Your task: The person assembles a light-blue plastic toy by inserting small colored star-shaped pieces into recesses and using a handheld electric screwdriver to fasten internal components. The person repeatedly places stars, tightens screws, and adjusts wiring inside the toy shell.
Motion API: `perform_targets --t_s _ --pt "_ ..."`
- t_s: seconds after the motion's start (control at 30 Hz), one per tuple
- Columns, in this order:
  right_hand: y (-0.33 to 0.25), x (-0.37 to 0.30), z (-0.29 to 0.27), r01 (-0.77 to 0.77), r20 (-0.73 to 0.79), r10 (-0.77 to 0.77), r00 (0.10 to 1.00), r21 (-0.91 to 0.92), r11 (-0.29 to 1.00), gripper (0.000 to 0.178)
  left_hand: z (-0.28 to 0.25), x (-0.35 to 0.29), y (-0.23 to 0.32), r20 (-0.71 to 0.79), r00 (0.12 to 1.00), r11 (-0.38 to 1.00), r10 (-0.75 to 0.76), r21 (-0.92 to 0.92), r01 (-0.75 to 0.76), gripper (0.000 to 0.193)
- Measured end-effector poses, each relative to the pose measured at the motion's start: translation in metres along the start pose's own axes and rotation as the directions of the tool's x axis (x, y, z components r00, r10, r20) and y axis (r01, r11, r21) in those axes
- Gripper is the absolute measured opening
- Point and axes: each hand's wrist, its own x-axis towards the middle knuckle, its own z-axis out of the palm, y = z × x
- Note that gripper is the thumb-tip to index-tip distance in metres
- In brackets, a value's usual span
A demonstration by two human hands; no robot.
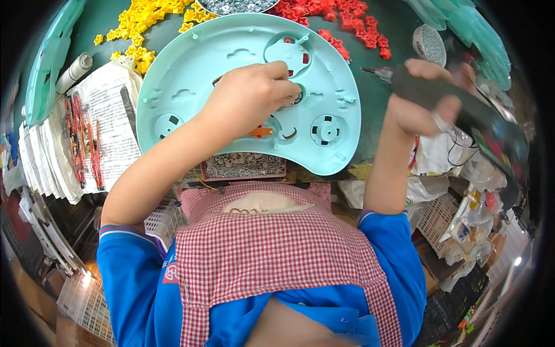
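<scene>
Red-and-white checked apron (pixel 272 254) over blue sleeves, lower centre of frame, nearest the lens.

Mint-green kidney-shaped plastic shell (pixel 199 69), upper centre, lying flat on the bench with its moulded inner side up. Judged light, stiff, thin-walled and somewhat slick; best steadied by pressing on the flat or gripping the rim, away from the small bosses.

Left hand (pixel 251 95), centre: fingers curled down on the shell's middle fittings; whether they pinch a small part cannot be told.

Right hand (pixel 419 95), upper right: wrapped closed around a dark powered screwdriver (pixel 462 107), bit pointing left, off the shell.

Yellow plastic pieces (pixel 144 17), red plastic pieces (pixel 335 17), tray of screws (pixel 243 165), papers (pixel 110 115).
</scene>
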Motion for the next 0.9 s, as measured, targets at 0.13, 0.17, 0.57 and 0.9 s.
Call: perform_targets --t_s 0.13,0.17,0.57,0.9 --pt "-0.035 -0.005 0.018 -0.017 0.218 -0.041 0.975 0.256 0.967 0.074 0.000 0.008 -0.001 -0.009 0.987 0.981 0.161 0.110 -0.159 0.020" --pt "-0.036 -0.013 0.025 -0.051 0.208 -0.007 0.978 0.269 0.962 0.076 0.002 0.010 0.000 0.000 0.991 0.986 0.131 0.104 -0.130 0.019" --pt "-0.030 -0.040 0.048 -0.233 0.290 0.167 0.942 0.212 0.949 0.080 0.008 0.012 -0.006 -0.084 0.986 0.989 0.146 0.012 -0.146 0.016" --pt "-0.037 -0.041 0.051 -0.235 0.289 0.177 0.941 0.180 0.955 0.081 0.011 0.012 -0.006 -0.202 0.970 0.987 0.137 -0.053 -0.151 0.017"
